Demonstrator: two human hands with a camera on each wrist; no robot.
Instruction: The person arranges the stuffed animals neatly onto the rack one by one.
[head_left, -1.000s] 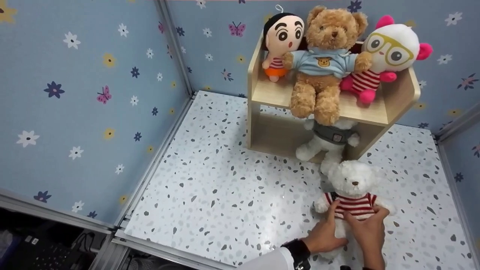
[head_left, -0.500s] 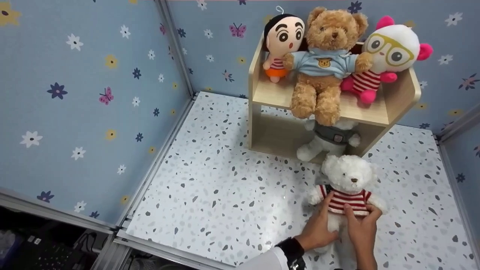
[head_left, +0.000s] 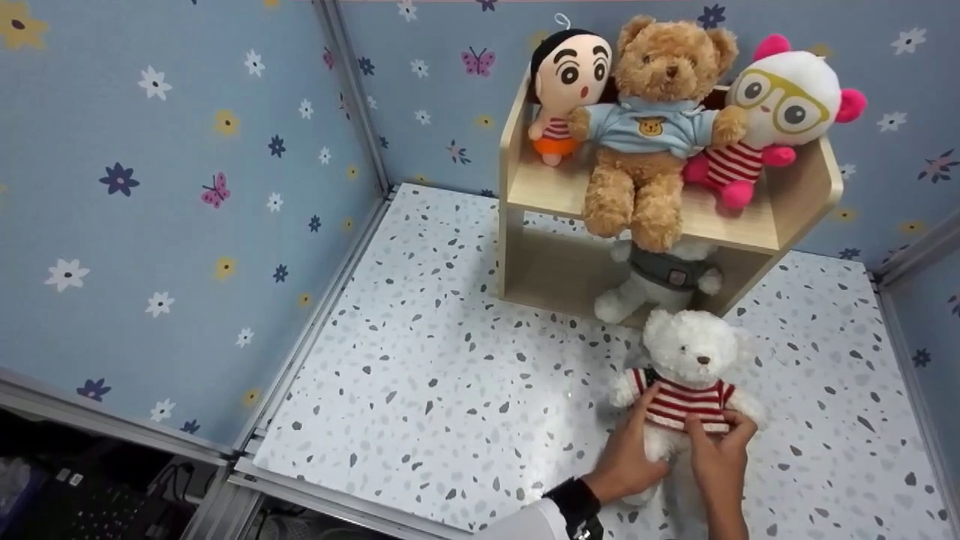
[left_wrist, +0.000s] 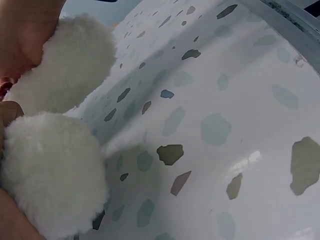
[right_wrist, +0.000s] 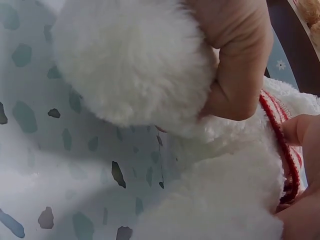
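Both hands are on the white bear point(head_left: 694, 375), which sits upright on the table point(head_left: 450, 390) just in front of the shelf point(head_left: 795, 195), facing me. Left hand point(head_left: 628, 459) wraps the bear's left flank, fingers curled into the striped jumper; right hand point(head_left: 718, 457) does the same on the other side, thumb pressed over the hem. So both grips are clamped on the bear at the waist, I'd say to keep it upright since the soft body would flop otherwise. Left wrist view shows only white fur point(left_wrist: 55, 175) and speckled table, palm edge at the frame side. Right wrist view shows fingers point(right_wrist: 235, 60) dug into the plush and the red-striped hem point(right_wrist: 280, 145), confirms a firm hold. Top of the shelf carries three toys in a row: doll point(head_left: 566, 82) left, brown bear point(head_left: 649, 127) middle with legs hanging over the edge, panda point(head_left: 780, 105) right, leaning on the back wall, packed tight so they prop each other. Lower cubby holds a grey-vested plush point(head_left: 660, 281), head hidden by the brown bear's legs, paws poking out just behind the white bear
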